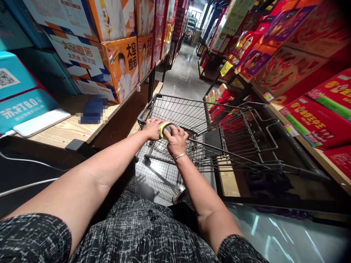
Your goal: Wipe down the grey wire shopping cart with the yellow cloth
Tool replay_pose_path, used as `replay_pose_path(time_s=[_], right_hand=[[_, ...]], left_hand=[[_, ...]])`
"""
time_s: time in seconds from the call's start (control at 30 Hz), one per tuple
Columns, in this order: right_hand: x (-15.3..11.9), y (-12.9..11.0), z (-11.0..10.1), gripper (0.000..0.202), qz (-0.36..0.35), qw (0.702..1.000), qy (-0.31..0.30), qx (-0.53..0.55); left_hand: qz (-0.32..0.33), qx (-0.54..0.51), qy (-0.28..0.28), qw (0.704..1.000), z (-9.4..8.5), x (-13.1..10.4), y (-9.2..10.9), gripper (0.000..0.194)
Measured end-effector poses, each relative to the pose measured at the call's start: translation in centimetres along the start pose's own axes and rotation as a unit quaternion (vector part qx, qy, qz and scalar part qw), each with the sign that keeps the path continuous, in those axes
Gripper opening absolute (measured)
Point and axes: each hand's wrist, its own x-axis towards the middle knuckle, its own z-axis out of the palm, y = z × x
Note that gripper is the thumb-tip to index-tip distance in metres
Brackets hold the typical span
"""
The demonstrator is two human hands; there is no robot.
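My left hand [153,128] is closed over the top bar of a black wire shopping cart [182,106], near its left corner. Just to its right, my right hand [177,140] curls round a small yellow-and-dark rounded thing [165,129] that I cannot name. That thing lies between both hands, against the left fingers and at the level of the bar. How far the left fingers hold it too is hidden. The cart's wire basket stretches away to the right of my hands.
Orange-and-white drink cartons [120,69] are stacked on the left wooden shelf, with a dark blue item [94,109] and a white device [42,122] with a cable. Red gift boxes [309,120] line the right shelf. A tiled aisle [185,69] runs ahead.
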Motion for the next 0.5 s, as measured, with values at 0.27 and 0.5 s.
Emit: replay_pose_path(time_s=[0.27, 0.5], right_hand=[[-8.0, 10.6, -3.9, 0.034, -0.048, 0.993, 0.086, -0.06], [-16.5, 20.8, -8.0, 0.026, 0.103, 0.959, 0.194, -0.177]], left_hand=[[-0.056, 0.06, -0.003, 0.997, -0.5, 0.4, -0.8, 0.069], [-0.022, 0.073, -0.022, 0.997, -0.6, 0.4, 4.0, 0.099]])
